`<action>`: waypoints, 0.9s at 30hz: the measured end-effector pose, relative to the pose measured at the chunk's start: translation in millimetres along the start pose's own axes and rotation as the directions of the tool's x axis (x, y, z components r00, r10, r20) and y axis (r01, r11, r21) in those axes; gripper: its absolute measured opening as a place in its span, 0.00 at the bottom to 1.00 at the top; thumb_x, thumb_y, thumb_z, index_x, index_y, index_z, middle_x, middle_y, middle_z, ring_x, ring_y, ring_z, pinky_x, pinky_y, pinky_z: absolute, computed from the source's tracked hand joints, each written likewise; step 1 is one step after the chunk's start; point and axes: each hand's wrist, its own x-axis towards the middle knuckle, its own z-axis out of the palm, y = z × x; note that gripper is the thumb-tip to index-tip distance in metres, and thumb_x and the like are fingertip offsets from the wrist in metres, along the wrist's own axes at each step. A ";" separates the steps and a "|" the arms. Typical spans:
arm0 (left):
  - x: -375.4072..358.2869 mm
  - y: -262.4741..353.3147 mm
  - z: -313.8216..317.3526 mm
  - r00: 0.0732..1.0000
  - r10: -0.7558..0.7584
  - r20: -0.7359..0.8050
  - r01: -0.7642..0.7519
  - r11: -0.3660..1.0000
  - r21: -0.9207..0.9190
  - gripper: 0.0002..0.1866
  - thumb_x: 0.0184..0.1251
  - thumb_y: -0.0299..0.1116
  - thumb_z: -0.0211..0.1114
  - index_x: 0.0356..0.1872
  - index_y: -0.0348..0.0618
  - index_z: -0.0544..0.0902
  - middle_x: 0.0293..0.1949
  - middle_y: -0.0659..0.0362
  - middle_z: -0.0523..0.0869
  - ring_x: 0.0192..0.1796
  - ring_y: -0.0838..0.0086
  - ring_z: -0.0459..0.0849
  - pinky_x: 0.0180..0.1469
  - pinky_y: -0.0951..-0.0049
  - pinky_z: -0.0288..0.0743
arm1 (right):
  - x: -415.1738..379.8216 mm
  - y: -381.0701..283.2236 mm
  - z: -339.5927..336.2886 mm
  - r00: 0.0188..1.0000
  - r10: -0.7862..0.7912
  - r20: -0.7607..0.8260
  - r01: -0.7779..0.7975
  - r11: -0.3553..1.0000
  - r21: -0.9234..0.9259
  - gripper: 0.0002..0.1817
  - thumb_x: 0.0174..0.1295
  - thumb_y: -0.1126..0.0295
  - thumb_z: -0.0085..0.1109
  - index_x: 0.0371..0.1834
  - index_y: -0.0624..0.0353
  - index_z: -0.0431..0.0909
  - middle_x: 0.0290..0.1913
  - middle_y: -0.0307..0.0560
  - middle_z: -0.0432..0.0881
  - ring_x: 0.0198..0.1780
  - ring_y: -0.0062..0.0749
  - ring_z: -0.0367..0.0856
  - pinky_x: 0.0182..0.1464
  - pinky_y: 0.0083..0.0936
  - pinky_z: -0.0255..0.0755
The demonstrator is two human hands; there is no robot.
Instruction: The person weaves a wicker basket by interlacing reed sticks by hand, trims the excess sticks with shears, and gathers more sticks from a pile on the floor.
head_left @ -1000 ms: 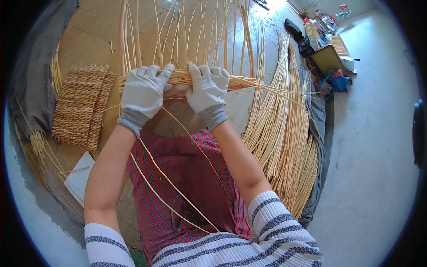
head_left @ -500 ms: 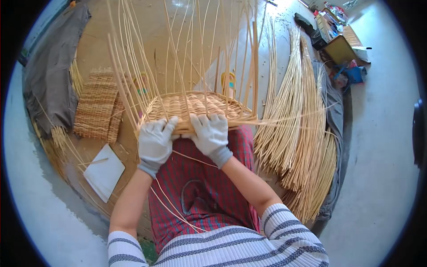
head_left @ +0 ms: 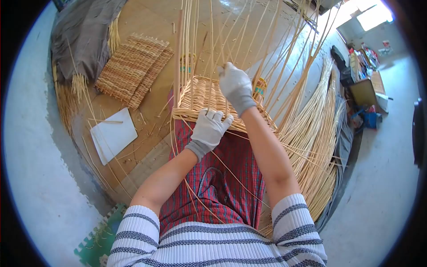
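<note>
On my lap lies a partly woven wicker basket point(head_left: 202, 92), its flat woven base facing up and long stakes standing around its edge. My left hand point(head_left: 210, 128), in a white glove, is closed over the near rim, fingertips on the weave. Farther out and higher, my gloved right hand point(head_left: 235, 84) is closed around an upright wicker stake point(head_left: 221, 42) above the base. Its palm side is hidden. Loose weaver strands point(head_left: 235, 175) trail from the near rim over the red plaid cloth point(head_left: 218, 196) on my lap.
Bundles of long wicker rods point(head_left: 311, 129) lie to the right. Woven mats point(head_left: 131, 66), a white board point(head_left: 113, 135) and a grey cloth point(head_left: 86, 38) are on the left. Beyond the basket, small chair-like items point(head_left: 259, 88) stand partly hidden. A low cabinet point(head_left: 367, 95) is far right.
My right hand has left the near rim and moved up and away onto a stake. My left hand still grips the rim. The basket has turned, and the view has shifted right.
</note>
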 end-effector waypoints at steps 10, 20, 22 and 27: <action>-47.0 -81.3 -48.1 0.786 -0.476 -0.395 0.130 0.751 -0.647 0.25 0.67 0.38 0.70 0.63 0.43 0.78 0.53 0.56 0.85 0.57 0.65 0.82 0.70 0.58 0.69 | -130.3 -43.6 15.2 0.956 0.097 -0.276 0.103 0.771 0.629 0.30 0.68 0.76 0.61 0.74 0.52 0.69 0.50 0.50 0.83 0.49 0.41 0.85 0.51 0.34 0.80; -53.3 -181.8 -27.7 0.911 -0.079 0.404 0.405 -0.002 -0.914 0.30 0.80 0.39 0.60 0.78 0.47 0.65 0.51 0.60 0.84 0.41 0.78 0.85 0.47 0.73 0.84 | -170.0 -46.4 23.0 0.958 0.168 -0.232 -0.010 0.829 0.559 0.19 0.64 0.73 0.67 0.59 0.54 0.82 0.51 0.50 0.83 0.52 0.47 0.85 0.57 0.35 0.79; -47.4 -185.7 -26.4 0.898 -0.017 0.439 0.439 -0.010 -0.898 0.32 0.78 0.35 0.62 0.79 0.47 0.63 0.52 0.59 0.84 0.42 0.77 0.85 0.48 0.72 0.84 | -180.7 -35.5 13.9 0.955 0.170 -0.243 -0.077 0.933 0.352 0.16 0.64 0.71 0.67 0.55 0.53 0.84 0.44 0.48 0.85 0.48 0.47 0.85 0.53 0.36 0.79; -38.6 -178.0 -49.7 0.878 0.076 0.473 0.469 0.063 -0.881 0.37 0.69 0.23 0.64 0.79 0.49 0.62 0.56 0.57 0.82 0.50 0.74 0.84 0.53 0.70 0.85 | -200.4 -27.1 8.5 0.965 -0.056 -0.255 0.071 0.996 0.051 0.17 0.65 0.71 0.64 0.58 0.51 0.82 0.42 0.48 0.84 0.45 0.47 0.83 0.50 0.38 0.78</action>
